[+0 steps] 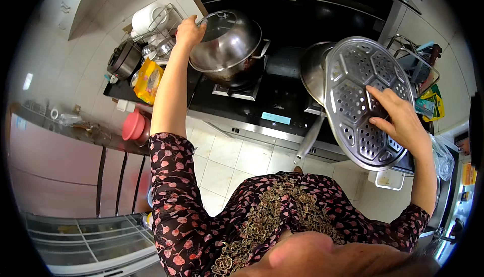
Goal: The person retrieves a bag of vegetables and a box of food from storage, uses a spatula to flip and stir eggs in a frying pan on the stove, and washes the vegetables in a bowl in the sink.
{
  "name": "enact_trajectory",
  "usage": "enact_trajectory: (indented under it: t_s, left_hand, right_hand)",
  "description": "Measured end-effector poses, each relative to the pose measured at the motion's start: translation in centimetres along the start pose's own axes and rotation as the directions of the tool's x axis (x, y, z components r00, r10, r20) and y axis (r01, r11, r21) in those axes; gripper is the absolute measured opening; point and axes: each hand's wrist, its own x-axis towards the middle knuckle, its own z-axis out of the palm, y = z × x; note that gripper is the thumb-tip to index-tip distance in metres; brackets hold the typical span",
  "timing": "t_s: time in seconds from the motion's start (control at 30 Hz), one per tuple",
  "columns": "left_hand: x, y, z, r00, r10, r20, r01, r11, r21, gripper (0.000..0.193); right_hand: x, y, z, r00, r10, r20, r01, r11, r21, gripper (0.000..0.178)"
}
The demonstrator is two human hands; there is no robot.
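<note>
My left hand [190,32] is closed at the left end of the curved handle of a domed steel lid [227,50] with a dark glass window. The lid sits over a dark-bottomed pot [237,79] on the left burner; a side handle sticks out at its right. My right hand [401,120] holds a perforated steel steamer rack [348,75] near its middle, with thumb and fingers on the upper face. The rack is tilted above the right burner and partly hides a steel pan [313,67] whose long handle [308,141] points toward me.
A black cooktop [287,65] lies ahead. Left of it stand a wire dish rack [174,17], a dark cooker [124,60], a yellow packet [148,81] and a red bowl [134,124]. At the right are a utensil rack [418,55] and a clear plastic bag [441,157].
</note>
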Motion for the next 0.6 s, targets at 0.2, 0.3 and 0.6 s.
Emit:
enact_trajectory:
  t_s: [0.2, 0.3, 0.6]
  left_hand:
    - [7.8, 0.6, -0.5, 0.972, 0.129, 0.195, -0.097, 0.981, -0.166, 0.05]
    - [10.7, 2.4, 1.1, 0.939, 0.116, 0.324, 0.002, 0.939, -0.344, 0.036]
    - [14.8, 2.0, -2.1, 0.968, 0.2, 0.153, -0.097, 0.857, -0.506, 0.028]
  right_hand:
    - [3.6, -7.0, -5.7, 0.988, 0.1, 0.121, -0.095, 0.994, -0.044, 0.06]
    - [5.7, -9.8, -6.7, 0.979, 0.172, 0.108, -0.164, 0.983, -0.077, 0.06]
    - [12.6, -9.9, -6.9, 0.963, 0.24, 0.124, -0.223, 0.966, -0.134, 0.055]
